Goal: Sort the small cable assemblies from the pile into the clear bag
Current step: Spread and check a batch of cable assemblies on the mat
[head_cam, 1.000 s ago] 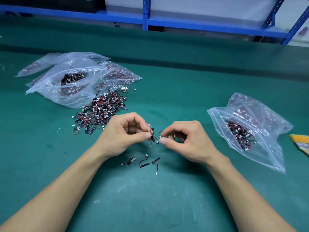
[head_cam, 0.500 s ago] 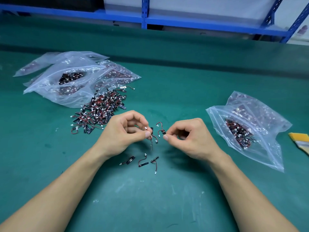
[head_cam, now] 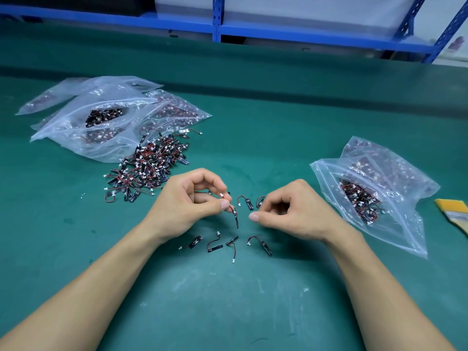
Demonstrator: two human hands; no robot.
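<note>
**A:** What has changed on the bench (head_cam: 253, 300)?

**B:** None of the big things. The bag (head_cam: 405, 236) on the right gapes open with cables inside. The pile (head_cam: 149, 163) sits against the left bags (head_cam: 63, 130), same as a second ago. The hands have drawn apart.

**A:** And the grips?

**B:** The left hand (head_cam: 192, 206) pinches one cable (head_cam: 236, 216) between thumb and forefinger, so it dangles. The right hand (head_cam: 291, 211) is curled with its thumb free. A wire loop shows at its fingertips, but whether that grip holds it cannot be told.

**A:** Smaller things?

**B:** The row (head_cam: 260, 247) under the wrists has four pieces, where it had three before. A loose cable (head_cam: 244, 201) shows between the hands.

**A:** Meaning?

**B:** Probably the person is untangling singles and staging them. None of these has reached the bag yet.
</note>
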